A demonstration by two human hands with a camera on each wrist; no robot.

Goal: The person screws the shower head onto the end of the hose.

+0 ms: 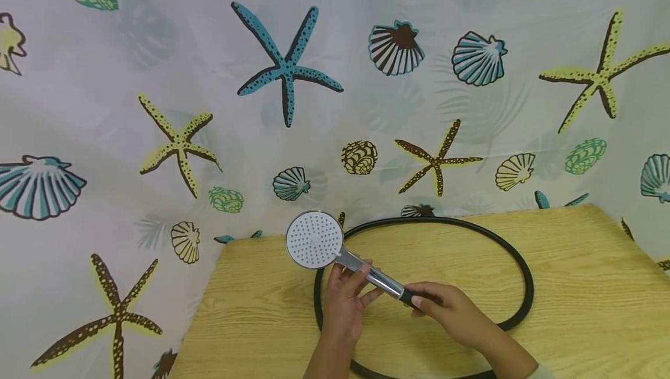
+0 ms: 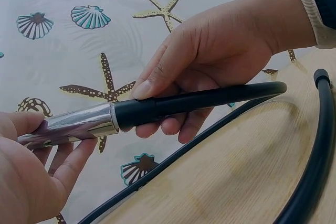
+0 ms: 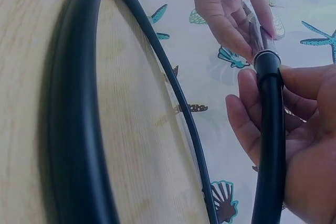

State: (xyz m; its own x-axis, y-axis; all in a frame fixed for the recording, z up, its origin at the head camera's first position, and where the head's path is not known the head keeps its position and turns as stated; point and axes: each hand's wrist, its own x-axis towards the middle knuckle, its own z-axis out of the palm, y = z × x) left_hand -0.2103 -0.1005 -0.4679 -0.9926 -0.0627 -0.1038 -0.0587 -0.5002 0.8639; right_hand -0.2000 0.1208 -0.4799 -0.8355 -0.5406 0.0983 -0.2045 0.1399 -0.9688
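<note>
Left hand (image 1: pixel 342 306) pinches the shower head (image 1: pixel 314 239), face at ten o'clock; right hand (image 1: pixel 452 312) pinches the hose (image 1: pixel 528 283). Table (image 1: pixel 591 263) edge at twelve, top spreading toward three. Only left wrist view shows hose end (image 2: pixel 321 77).

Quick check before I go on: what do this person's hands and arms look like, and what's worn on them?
The left hand and right hand are ungloved, and no rings show. The left forearm is bare as far as it shows. The right cuff is pale and ribbed, with a dark object on it, too cropped to identify.
</note>
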